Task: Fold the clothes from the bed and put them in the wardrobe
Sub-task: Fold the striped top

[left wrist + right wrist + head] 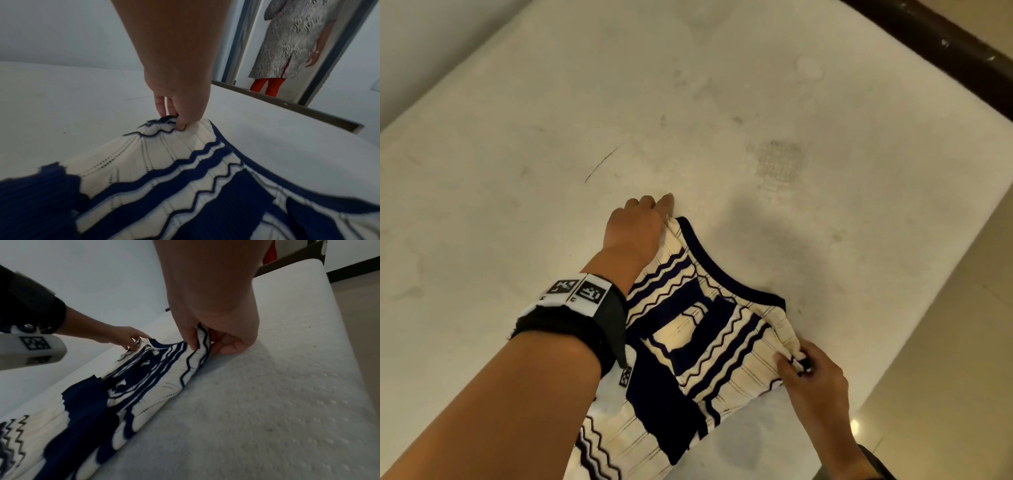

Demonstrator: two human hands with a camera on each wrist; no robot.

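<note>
A cream and navy knitted top (698, 329) (185, 178) (148, 378) with zigzag stripes lies on the white mattress (551, 137), near its front right corner. My left hand (640, 222) (180, 118) (131, 340) pinches the far left corner of the top. My right hand (804, 363) (205, 340) pinches the bunched right corner between thumb and fingers, low over the mattress. The neckline trim runs between both hands. The lower part of the top runs under my left forearm toward me.
A dark bed frame rail (945, 48) (287, 107) borders the mattress at the back right. Beige floor (945, 308) lies past the mattress's right edge. A person in a grey patterned dress and red leggings (292, 40) stands in a doorway beyond the bed.
</note>
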